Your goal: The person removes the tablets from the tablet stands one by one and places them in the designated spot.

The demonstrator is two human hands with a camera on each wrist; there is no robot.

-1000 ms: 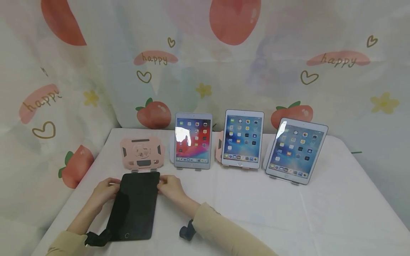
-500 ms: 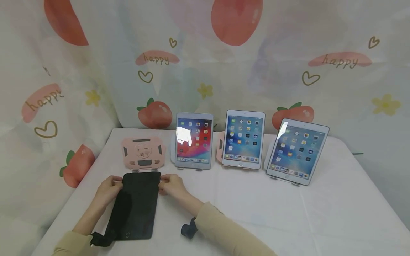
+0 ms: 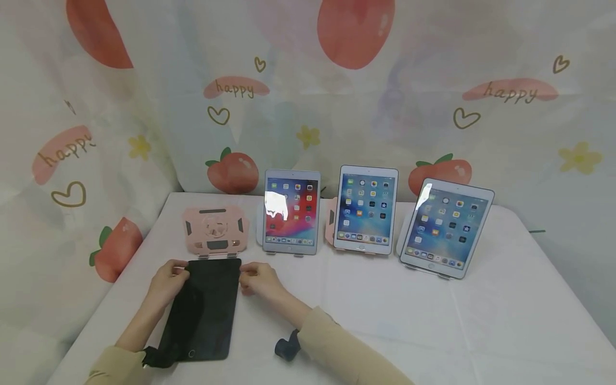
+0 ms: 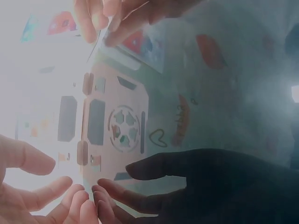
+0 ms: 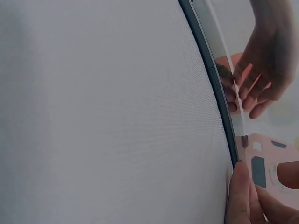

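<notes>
A tablet [image 3: 207, 315] with a black, unlit screen lies flat on the white-covered table, its top edge against the foot of a pink folding stand [image 3: 215, 229]. At the tablet's top left corner is my left hand [image 3: 166, 283], thumb apart from the fingers in the left wrist view, fingertips at the glossy surface that mirrors them. My right hand [image 3: 264, 283] touches the top right corner; in the right wrist view the fingers [image 5: 239, 196] meet the dark side edge [image 5: 216, 84], while the thumb stands clear of it. The tablet's underside is hidden.
Right of the pink stand, several lit tablets lean on stands: one with a red and blue screen [image 3: 291, 211], one blue [image 3: 366, 208], another blue and tilted [image 3: 445, 228]. A printed cloth [image 3: 269, 32] hangs behind. Dark wrist devices [image 3: 287, 347] are on both arms.
My left hand has slid up and slightly right along the tablet's side to its top left corner. The right hand stays at the other corner, and the tablet lies where it was.
</notes>
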